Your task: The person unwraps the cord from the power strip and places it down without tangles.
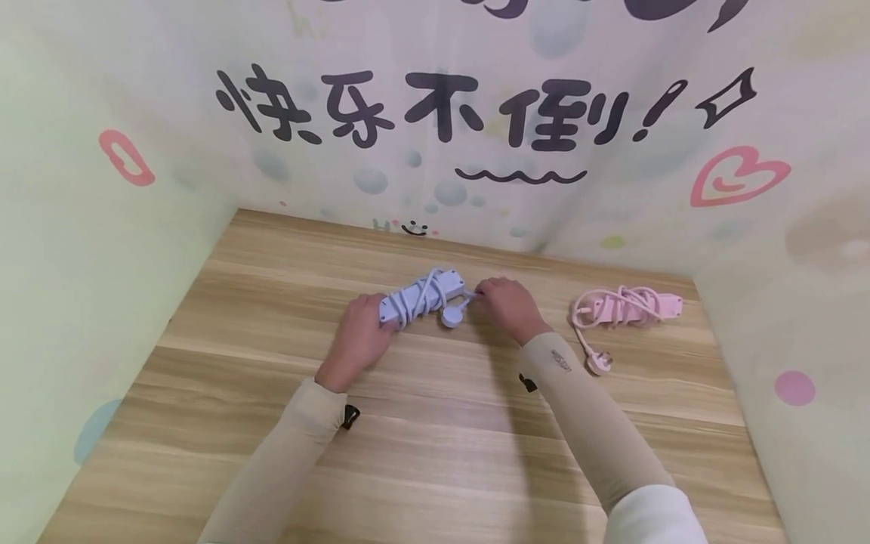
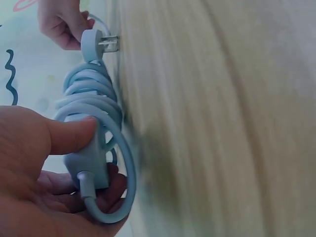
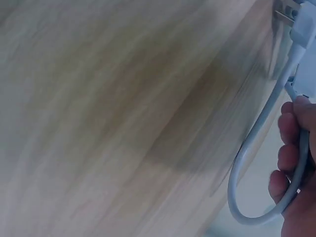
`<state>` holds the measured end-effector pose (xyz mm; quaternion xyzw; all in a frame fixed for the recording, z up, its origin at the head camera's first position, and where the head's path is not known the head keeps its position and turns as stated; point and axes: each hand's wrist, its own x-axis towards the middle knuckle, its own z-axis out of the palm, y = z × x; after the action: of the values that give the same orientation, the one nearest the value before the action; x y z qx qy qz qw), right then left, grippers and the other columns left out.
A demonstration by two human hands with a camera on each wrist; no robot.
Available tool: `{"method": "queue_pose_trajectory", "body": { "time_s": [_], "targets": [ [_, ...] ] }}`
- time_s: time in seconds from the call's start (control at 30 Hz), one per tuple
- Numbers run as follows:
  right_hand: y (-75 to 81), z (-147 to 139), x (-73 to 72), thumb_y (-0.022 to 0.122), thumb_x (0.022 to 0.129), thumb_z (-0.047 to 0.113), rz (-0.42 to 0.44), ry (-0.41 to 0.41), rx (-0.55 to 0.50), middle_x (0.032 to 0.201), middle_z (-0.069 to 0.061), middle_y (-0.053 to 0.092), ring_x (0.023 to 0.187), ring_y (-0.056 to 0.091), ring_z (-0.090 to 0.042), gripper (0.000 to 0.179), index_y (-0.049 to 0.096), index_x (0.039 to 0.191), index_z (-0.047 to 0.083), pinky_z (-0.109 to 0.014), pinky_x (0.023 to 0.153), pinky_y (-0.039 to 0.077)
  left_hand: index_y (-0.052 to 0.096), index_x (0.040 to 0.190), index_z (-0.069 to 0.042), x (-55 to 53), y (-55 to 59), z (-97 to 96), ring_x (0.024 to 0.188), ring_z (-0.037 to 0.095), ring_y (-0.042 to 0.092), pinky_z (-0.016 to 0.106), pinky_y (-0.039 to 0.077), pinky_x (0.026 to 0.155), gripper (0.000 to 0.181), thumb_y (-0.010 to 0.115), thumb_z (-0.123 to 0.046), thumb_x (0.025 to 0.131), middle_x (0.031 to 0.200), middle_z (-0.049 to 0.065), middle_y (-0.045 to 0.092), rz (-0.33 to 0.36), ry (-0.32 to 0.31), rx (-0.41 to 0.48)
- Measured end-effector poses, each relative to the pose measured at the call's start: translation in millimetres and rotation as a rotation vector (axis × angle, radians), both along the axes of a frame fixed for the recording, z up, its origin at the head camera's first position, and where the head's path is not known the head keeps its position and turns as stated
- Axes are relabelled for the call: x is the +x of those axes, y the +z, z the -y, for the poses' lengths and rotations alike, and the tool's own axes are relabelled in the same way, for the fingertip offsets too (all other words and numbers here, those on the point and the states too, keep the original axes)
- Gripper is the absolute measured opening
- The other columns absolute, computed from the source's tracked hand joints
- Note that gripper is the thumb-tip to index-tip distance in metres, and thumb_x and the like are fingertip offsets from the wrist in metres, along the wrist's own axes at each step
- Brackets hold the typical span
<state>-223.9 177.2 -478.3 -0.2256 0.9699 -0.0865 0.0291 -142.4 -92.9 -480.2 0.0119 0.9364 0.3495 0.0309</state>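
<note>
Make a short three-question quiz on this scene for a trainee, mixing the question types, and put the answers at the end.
1. True or false: the left hand grips the bluish power strip.
2. Fill the gap: in the head view, the pink power strip lies to the ____ of the bluish one.
3. Which does the right hand hold?
A. the pink plug
B. the bluish cord
C. nothing

Key: 1 true; 2 right; 3 B.
</note>
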Motion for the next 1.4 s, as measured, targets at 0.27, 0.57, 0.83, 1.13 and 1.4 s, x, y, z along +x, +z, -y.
{"method": "queue_pose_trajectory", "body": {
  "time_s": [0.27,0.57,0.83,1.13,1.4],
  "targets": [
    [13.1,-13,9.3,0.059,0.104,0.024,0.084,-0.11,-0.242,0.111,-0.013,0.074,0.099,0.07,-0.029,0.027,0.069,0.118,0.004,-0.045,0.09,0.058,0.054,0.138,0.002,-5.1,4.9,-4.1,0.113,0.036,0.055,0.048,0.05,0.095,0.048,0.068,-0.016,0.096,0.122,0.02,0.061,-0.089,-0.019,0.052],
    [23.3,-39,20.7,0.059,0.104,0.024,0.081,-0.1,-0.378,0.103,-0.012,0.074,0.088,0.064,-0.024,0.026,0.071,0.114,0.004,-0.04,0.079,0.053,0.052,0.143,-0.003,-9.8,14.2,-3.7,0.119,0.032,0.053,0.048,0.05,0.1,0.052,0.069,-0.017,0.096,0.131,0.017,0.06,-0.066,-0.062,0.125],
    [29.0,-64,33.6,0.059,0.104,0.024,0.084,-0.093,-0.433,0.099,-0.009,0.074,0.08,0.06,-0.02,0.026,0.073,0.114,0.006,-0.035,0.073,0.049,0.052,0.145,-0.007,-13.2,17.5,-1.9,0.123,0.03,0.055,0.05,0.049,0.105,0.056,0.072,-0.018,0.095,0.139,0.015,0.058,-0.047,-0.112,0.226],
    [32.8,-75,34.4,0.059,0.104,0.029,0.085,-0.133,-0.475,0.092,-0.013,0.073,0.073,0.056,-0.018,0.028,0.073,0.113,0.008,-0.03,0.065,0.047,0.057,0.14,-0.012,-18.6,16.7,-5.4,0.122,0.026,0.054,0.05,0.049,0.107,0.051,0.075,-0.015,0.092,0.133,0.008,0.062,-0.044,-0.225,0.258],
    [44.2,-78,38.4,0.057,0.105,0.037,0.095,-0.19,-0.498,0.08,-0.004,0.063,0.066,0.048,-0.02,0.031,0.073,0.115,0.013,-0.032,0.059,0.042,0.056,0.14,-0.012,-19.4,19.6,-12.7,0.123,0.026,0.054,0.05,0.049,0.11,0.051,0.074,-0.015,0.092,0.13,0.007,0.06,-0.002,-0.244,0.28]
  ]
}}
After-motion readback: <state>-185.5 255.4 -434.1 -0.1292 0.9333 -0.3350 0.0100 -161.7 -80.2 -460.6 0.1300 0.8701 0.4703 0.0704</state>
